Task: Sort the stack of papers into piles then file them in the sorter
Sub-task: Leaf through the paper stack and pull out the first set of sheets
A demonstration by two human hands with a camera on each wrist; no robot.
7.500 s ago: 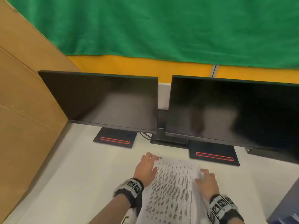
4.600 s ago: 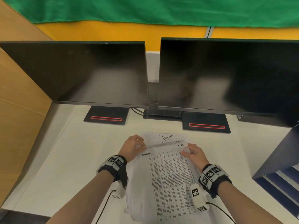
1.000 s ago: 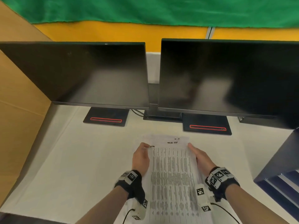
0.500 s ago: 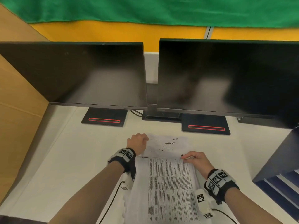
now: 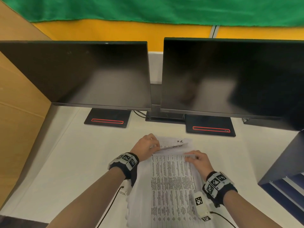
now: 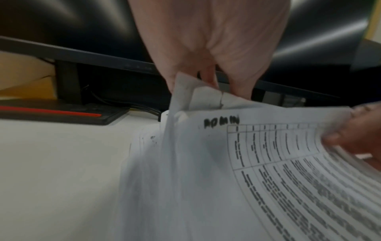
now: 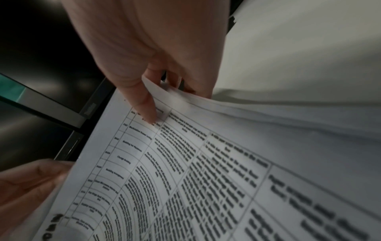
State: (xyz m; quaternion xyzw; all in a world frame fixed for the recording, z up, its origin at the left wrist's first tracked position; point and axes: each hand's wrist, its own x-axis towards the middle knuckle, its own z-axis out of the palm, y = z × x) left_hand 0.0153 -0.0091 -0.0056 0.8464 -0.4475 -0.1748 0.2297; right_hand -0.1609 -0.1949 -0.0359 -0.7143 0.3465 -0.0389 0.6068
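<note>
On the desk point(image 5: 69, 162), left hand point(image 5: 145, 148) pinches lifted sheets point(image 5: 172, 144); right hand's point(image 5: 198, 161) grip pinches the top sheet point(image 5: 171, 186).

Flat white counter point(image 5: 69, 162), tan board wall along its left edge. Two black rectangular monitor bases with red strips sit on it at the back: left base point(image 5: 107, 118), right base point(image 5: 210, 127), a dark bar point(image 5: 164, 116) and cable between them. White stack of printed table sheets point(image 5: 171, 191) lies at front centre. Dark blue sorter point(image 5: 286, 175) stands at the right edge.
</note>
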